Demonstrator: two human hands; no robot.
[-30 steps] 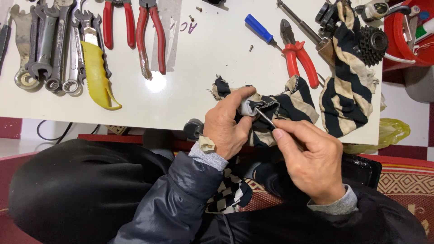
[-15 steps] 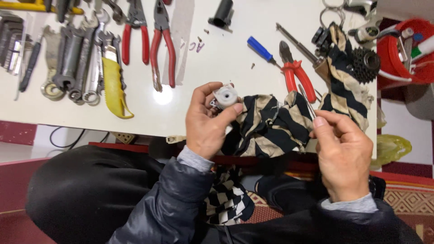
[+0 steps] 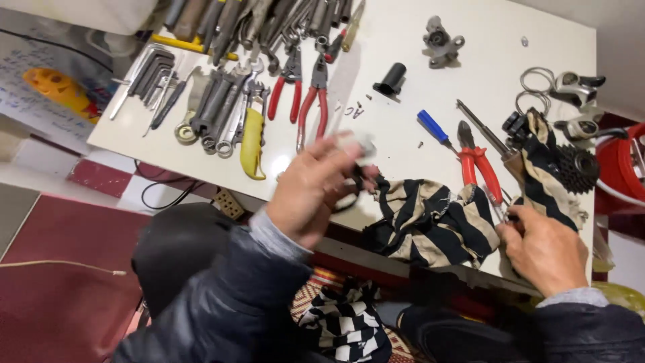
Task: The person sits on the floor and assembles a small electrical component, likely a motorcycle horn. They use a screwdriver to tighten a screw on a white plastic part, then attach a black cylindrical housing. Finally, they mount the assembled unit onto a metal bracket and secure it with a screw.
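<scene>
**Blurred, covered and cut off**

The left hand [image 3: 316, 191] is motion-blurred, so the small pale part [image 3: 356, 142] in its fingers cannot be identified. Right of it, the striped cloth [image 3: 430, 225] covers the counter [image 3: 403, 54] edge. The red tub [image 3: 621, 171] runs off frame.

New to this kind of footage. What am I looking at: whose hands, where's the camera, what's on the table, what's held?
There is no machine: a person works with two bare hands. The one camera is worn on their head and looks down, so the dark sleeves at the bottom are their own arms. The left hand is raised over the white table with a small pale part in its grip; motion blur hides what it is. The right hand rests at the table's edge by a striped cloth, touching a thin metal tool near red-handled pliers. Also on the table: a row of wrenches, a blue-handled screwdriver and a toothed sprocket cluster.
</scene>
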